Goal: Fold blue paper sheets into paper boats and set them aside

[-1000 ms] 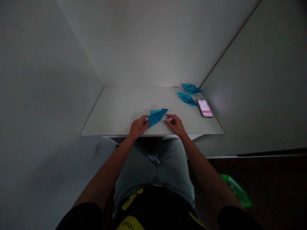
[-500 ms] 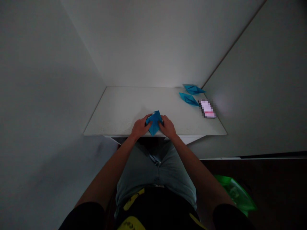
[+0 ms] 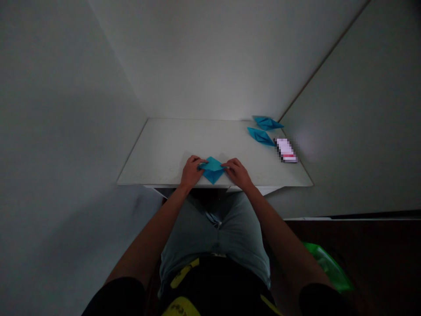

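A folded blue paper piece (image 3: pixel 213 169), diamond-shaped, lies near the front edge of a white table (image 3: pixel 171 145). My left hand (image 3: pixel 191 171) pinches its left corner. My right hand (image 3: pixel 238 172) pinches its right corner. Both hands rest on the tabletop with fingers closed on the paper.
Two finished blue paper boats (image 3: pixel 261 135) (image 3: pixel 267 122) sit at the table's back right corner. A blurred phone (image 3: pixel 286 150) lies beside them near the right edge. White walls enclose the table on three sides. A green object (image 3: pixel 324 263) lies on the dark floor at right.
The paper was held by my left hand alone, then both hands closed on it and pulled it out sideways into a flat diamond.
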Tool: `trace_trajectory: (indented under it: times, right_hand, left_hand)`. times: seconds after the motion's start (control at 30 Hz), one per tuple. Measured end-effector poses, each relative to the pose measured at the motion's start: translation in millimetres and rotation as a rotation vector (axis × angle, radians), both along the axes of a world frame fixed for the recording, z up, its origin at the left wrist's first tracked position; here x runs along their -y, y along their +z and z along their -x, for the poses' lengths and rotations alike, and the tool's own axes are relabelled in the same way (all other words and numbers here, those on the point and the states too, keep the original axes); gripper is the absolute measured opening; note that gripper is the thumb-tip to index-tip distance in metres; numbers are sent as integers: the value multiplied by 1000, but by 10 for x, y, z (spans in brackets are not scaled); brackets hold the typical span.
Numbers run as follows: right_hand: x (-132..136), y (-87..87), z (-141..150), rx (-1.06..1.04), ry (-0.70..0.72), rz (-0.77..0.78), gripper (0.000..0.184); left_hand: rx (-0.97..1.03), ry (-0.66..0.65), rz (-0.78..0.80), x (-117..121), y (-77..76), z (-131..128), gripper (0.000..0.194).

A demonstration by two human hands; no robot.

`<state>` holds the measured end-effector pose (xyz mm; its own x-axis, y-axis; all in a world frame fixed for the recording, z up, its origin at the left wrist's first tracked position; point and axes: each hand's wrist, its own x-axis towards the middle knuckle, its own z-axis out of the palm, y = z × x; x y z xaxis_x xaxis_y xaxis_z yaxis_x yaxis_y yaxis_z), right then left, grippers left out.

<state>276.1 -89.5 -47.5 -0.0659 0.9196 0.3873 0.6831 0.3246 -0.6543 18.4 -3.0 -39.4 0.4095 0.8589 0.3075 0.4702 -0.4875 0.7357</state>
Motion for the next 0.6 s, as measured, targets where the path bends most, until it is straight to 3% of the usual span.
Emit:
trace_trajectory:
  times: [0.1, 0.33, 0.6]
  right_hand:
    - [52, 7, -131, 141, 88, -10, 27]
    - [156, 64, -243, 232, 74, 13, 30]
    - [234, 134, -185, 294, 107, 12, 28]
  left_hand:
    - [-49, -52, -33, -1, 1, 1, 39]
    - [-175, -288, -104, 47, 38, -8, 39]
    - [-218, -289, -154, 23, -10, 29, 35]
